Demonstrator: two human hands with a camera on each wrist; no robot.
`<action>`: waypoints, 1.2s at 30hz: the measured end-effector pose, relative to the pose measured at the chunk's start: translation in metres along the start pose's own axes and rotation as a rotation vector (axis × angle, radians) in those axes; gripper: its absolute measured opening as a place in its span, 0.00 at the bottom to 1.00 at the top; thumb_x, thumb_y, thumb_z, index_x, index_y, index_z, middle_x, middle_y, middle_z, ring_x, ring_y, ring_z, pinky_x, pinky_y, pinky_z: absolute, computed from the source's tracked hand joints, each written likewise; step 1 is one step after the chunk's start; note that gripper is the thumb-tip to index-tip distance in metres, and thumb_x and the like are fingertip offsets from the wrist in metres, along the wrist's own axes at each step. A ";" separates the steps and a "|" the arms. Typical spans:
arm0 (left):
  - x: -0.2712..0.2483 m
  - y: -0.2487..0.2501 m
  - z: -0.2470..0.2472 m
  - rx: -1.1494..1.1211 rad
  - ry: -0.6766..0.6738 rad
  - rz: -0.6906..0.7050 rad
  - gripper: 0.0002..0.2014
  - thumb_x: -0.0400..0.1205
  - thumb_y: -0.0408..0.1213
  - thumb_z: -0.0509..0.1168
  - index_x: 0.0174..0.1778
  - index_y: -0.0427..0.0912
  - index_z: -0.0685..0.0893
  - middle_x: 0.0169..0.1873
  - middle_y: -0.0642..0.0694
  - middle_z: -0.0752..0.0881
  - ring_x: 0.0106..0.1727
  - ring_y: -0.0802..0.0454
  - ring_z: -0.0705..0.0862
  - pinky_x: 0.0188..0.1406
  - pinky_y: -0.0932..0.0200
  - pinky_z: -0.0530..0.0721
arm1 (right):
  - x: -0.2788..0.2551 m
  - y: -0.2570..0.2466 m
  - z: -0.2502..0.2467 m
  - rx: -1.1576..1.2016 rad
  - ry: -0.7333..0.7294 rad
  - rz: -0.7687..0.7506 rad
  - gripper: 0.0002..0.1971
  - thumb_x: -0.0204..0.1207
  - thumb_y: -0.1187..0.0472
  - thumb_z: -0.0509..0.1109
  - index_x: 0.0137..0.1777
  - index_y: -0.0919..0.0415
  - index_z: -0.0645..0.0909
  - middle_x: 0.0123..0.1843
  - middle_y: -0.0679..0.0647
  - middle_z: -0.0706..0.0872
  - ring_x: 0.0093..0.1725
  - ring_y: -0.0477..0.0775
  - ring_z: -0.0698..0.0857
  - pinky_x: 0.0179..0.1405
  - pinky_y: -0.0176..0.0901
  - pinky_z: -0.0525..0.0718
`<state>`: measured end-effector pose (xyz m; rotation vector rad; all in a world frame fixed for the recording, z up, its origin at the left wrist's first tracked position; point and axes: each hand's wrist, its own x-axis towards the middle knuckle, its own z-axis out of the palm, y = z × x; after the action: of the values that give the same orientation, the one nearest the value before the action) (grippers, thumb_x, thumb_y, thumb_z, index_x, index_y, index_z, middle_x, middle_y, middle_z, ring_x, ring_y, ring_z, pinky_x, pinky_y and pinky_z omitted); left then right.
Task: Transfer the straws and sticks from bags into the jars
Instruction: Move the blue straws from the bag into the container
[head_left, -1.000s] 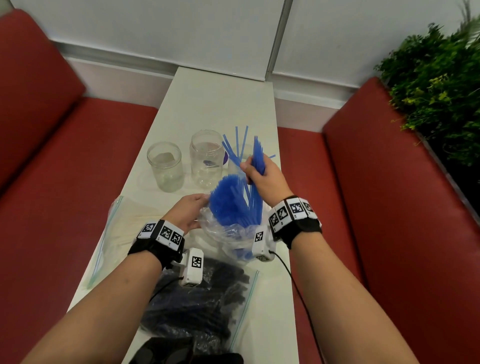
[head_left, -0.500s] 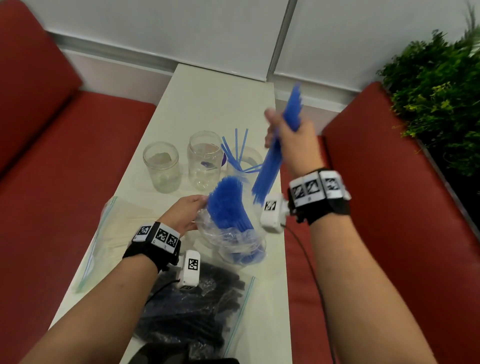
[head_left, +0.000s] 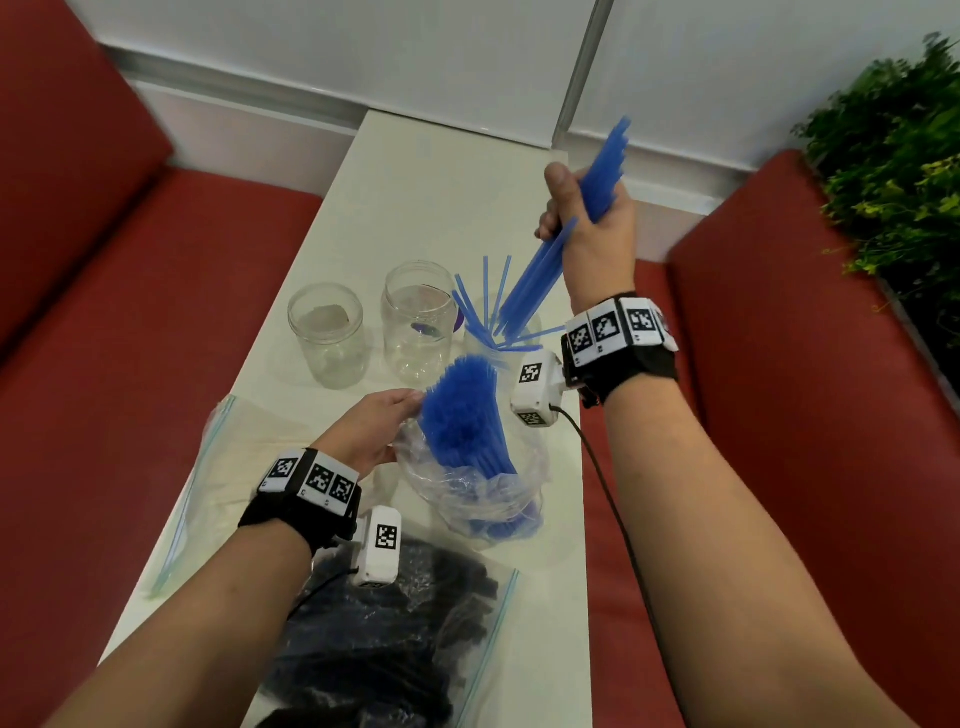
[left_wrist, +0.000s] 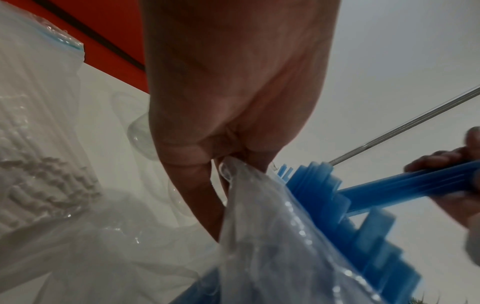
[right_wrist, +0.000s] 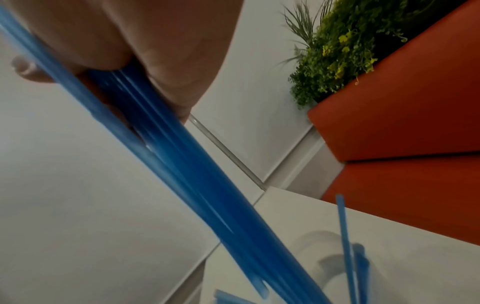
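My right hand (head_left: 584, 208) grips a bundle of blue straws (head_left: 545, 270) (right_wrist: 187, 164), held high and slanted, its lower ends over the rightmost jar (head_left: 485, 340), which holds a few blue straws. My left hand (head_left: 384, 421) pinches the rim of a clear plastic bag (head_left: 483, 493) (left_wrist: 259, 226) that stands full of blue straws (head_left: 462, 415). Two empty glass jars (head_left: 328, 335) (head_left: 420, 322) stand to the left of that jar on the white table (head_left: 415, 197).
A zip bag of black straws (head_left: 384, 649) lies near the table's front edge. A zip bag of pale sticks (head_left: 228, 467) (left_wrist: 33, 144) lies at the left. Red benches (head_left: 130, 312) flank the narrow table, and a green plant (head_left: 893, 156) stands at the right.
My right hand has pulled a bundle of blue straws out of the bag and lifted it up and to the right, over the rightmost jar. The left hand stays at the bag.
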<state>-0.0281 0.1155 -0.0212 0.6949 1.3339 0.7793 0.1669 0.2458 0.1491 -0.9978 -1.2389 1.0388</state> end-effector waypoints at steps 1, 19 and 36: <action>0.001 0.000 -0.001 0.005 0.006 -0.005 0.13 0.90 0.45 0.62 0.57 0.48 0.92 0.55 0.45 0.91 0.39 0.49 0.84 0.34 0.55 0.87 | 0.004 0.010 0.001 -0.025 0.011 0.010 0.15 0.75 0.46 0.78 0.41 0.51 0.75 0.27 0.47 0.77 0.29 0.52 0.76 0.37 0.48 0.80; 0.016 0.003 -0.005 -0.038 -0.006 -0.051 0.14 0.90 0.47 0.62 0.63 0.46 0.89 0.59 0.47 0.91 0.55 0.38 0.87 0.49 0.44 0.86 | 0.019 0.095 -0.005 -0.278 -0.014 0.102 0.09 0.75 0.68 0.77 0.51 0.60 0.81 0.40 0.60 0.86 0.40 0.52 0.82 0.46 0.43 0.82; -0.003 0.005 -0.002 0.018 0.029 -0.023 0.14 0.91 0.44 0.60 0.59 0.47 0.91 0.55 0.46 0.93 0.50 0.40 0.88 0.41 0.50 0.87 | -0.028 0.074 -0.019 -0.649 -0.100 -0.190 0.17 0.87 0.53 0.63 0.72 0.52 0.82 0.72 0.52 0.84 0.79 0.52 0.74 0.84 0.57 0.65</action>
<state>-0.0305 0.1163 -0.0153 0.6835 1.3746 0.7622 0.1797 0.2362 0.0699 -1.2903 -1.7719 0.5422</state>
